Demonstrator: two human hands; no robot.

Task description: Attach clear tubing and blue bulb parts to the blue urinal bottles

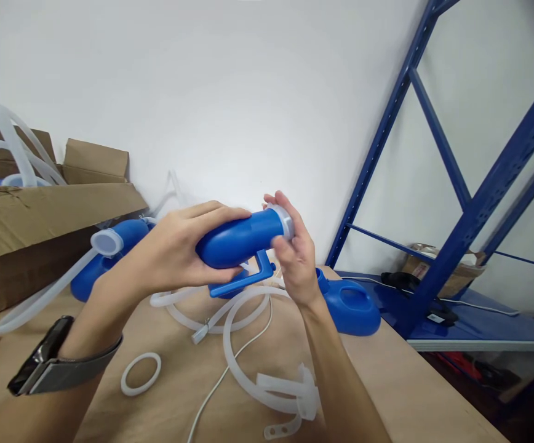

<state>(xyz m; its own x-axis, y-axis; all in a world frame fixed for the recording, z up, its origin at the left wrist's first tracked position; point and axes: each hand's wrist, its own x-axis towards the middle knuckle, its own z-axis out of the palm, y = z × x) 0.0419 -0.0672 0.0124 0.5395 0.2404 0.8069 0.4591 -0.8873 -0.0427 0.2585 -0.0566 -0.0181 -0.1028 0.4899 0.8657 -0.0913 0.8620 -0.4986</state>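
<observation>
A blue plastic urinal bottle [242, 240] lies nearly level in the air above the table, its handle hanging below. My left hand [188, 246] is wrapped round its rounded end, thumb beneath and fingers on top. At the other end, the fingers and thumb of my right hand [294, 252] close round a translucent white cap [283, 221] on the bottle's mouth. Beneath both hands a translucent hose [230, 351] curls over the table, with a white plastic fitting [307, 394] at its near end. A loose white ring [141, 373] rests by my left forearm.
Another blue bottle [352, 307] lies at right, near the table edge. A capped blue bottle [126, 237] is at left, beside a cardboard box [55, 215] holding more hoses. A thin white cable [223, 372] crosses the table [396, 394]. Blue metal shelving [446, 264] stands at right.
</observation>
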